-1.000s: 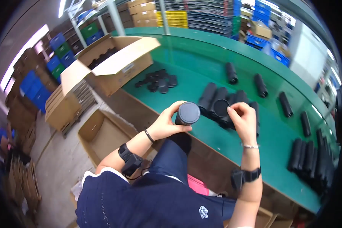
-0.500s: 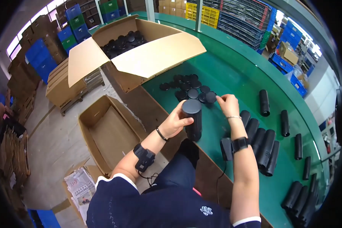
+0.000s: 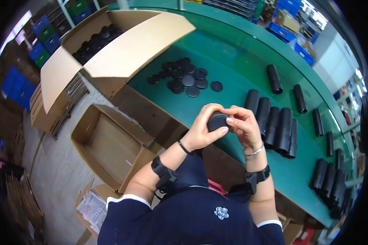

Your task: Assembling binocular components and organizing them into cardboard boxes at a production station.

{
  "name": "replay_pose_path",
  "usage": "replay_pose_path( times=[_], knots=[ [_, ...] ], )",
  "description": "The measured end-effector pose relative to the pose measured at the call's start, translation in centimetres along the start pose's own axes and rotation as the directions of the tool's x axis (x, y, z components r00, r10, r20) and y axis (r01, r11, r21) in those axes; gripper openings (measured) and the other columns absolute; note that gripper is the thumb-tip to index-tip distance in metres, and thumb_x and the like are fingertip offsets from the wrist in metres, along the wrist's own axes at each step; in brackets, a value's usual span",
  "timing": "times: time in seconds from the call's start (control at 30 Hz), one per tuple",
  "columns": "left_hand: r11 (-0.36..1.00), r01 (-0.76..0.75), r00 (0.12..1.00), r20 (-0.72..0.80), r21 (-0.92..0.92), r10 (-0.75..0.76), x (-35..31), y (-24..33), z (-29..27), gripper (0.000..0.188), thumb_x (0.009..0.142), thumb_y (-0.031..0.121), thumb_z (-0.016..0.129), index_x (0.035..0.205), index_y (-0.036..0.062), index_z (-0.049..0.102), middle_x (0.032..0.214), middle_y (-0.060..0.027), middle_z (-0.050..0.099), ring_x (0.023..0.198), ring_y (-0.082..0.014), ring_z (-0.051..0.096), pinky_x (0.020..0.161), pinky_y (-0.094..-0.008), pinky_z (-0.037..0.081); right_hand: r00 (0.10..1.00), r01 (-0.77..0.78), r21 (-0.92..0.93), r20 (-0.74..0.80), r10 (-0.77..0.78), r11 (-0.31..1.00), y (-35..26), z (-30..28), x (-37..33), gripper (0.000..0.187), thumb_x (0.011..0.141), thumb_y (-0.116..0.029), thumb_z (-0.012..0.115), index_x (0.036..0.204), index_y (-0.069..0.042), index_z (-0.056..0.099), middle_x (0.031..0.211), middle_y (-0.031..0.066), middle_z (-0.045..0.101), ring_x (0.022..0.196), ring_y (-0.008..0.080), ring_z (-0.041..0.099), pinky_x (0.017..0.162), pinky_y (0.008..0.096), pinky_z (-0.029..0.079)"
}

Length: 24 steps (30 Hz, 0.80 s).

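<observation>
My left hand (image 3: pixel 201 130) wraps round a black cylinder (image 3: pixel 217 123), its round end tilted up toward me. At the rim of that end, my right hand (image 3: pixel 246 125) has its thumb and fingers closed on the cylinder. Most of the cylinder's body is hidden behind my hands, and I cannot tell whether a separate cap sits on the end. Beyond my hands, several flat black discs (image 3: pixel 188 80) lie in a loose heap on the green work surface (image 3: pixel 229 100). One black disc (image 3: pixel 216 86) lies a little apart, to the right of the heap.
Several black tubes (image 3: pixel 272 126) lie side by side to my right, with more tubes (image 3: pixel 329 175) farther right. Single tubes (image 3: pixel 299 99) are spaced along the far side. An open carton (image 3: pixel 139 45) at far left holds black discs; another carton (image 3: pixel 106 143) stands lower left.
My right hand has come from the discs to the cylinder and closed on its end. The left hand has tilted the cylinder. One disc now lies apart from the heap. The whole view has shifted.
</observation>
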<state>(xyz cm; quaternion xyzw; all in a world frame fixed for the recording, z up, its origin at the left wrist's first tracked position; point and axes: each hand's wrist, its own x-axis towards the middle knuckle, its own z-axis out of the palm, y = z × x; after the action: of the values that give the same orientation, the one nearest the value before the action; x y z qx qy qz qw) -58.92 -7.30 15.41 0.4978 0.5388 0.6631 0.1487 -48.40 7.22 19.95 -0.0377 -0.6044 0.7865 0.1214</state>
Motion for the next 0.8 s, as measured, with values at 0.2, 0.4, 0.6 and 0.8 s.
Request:
replay_pose_path(
  times=[0.2,0.4,0.6,0.8],
  knots=[
    [0.994,0.104,0.992,-0.062,-0.036,-0.107,0.9,2.1,-0.3,0.047,0.073,0.014,0.072,0.115,0.0013,0.053,0.108,-0.0083,0.058,0.104,-0.0196,0.055,0.095,-0.0322,0.042,0.987,0.126,-0.224,-0.068,-0.144,0.966,-0.4,1.4,-1.4,0.030,0.087,-0.014,0.065,0.115,-0.004,0.067,0.088,0.0008,0.057,0.078,0.0089,0.054,0.068,0.0215,0.043],
    [0.506,0.061,0.998,0.045,-0.860,-0.044,1.9,4.4,-0.9,0.055,0.079,0.041,0.061,0.119,0.0063,0.047,0.118,-0.0185,0.055,0.117,-0.0344,0.049,0.107,-0.0498,0.031,0.889,0.357,-0.840,0.171,-0.424,0.409,-1.7,-1.2,-6.6,0.070,0.078,-0.019,0.071,0.141,-0.010,0.043,0.125,0.0152,0.048,0.121,0.0290,0.044,0.103,0.0398,0.034],
    [0.329,0.340,0.931,0.265,-0.881,-0.251,3.0,3.5,5.6,0.065,0.090,0.053,0.051,0.136,0.0079,0.040,0.135,-0.0145,0.044,0.127,-0.0289,0.040,0.107,-0.0454,0.029,0.844,0.173,-0.828,-0.155,-0.514,0.534,-1.2,-2.7,-14.8,0.067,0.077,-0.018,0.073,0.137,-0.006,0.046,0.123,0.0158,0.052,0.115,0.0309,0.050,0.099,0.0371,0.040],
    [0.639,-0.001,0.809,0.375,-0.769,0.452,5.0,12.7,5.0,0.045,0.093,0.056,0.046,0.111,0.0168,0.057,0.109,-0.0087,0.046,0.104,-0.0246,0.040,0.094,-0.0434,0.037,0.426,-0.149,-0.717,-0.668,-0.610,0.681,-1.9,-8.4,-23.5,0.063,0.078,-0.008,0.073,0.134,0.003,0.046,0.127,0.0104,0.053,0.120,0.0193,0.048,0.103,0.0308,0.036]
  ],
)
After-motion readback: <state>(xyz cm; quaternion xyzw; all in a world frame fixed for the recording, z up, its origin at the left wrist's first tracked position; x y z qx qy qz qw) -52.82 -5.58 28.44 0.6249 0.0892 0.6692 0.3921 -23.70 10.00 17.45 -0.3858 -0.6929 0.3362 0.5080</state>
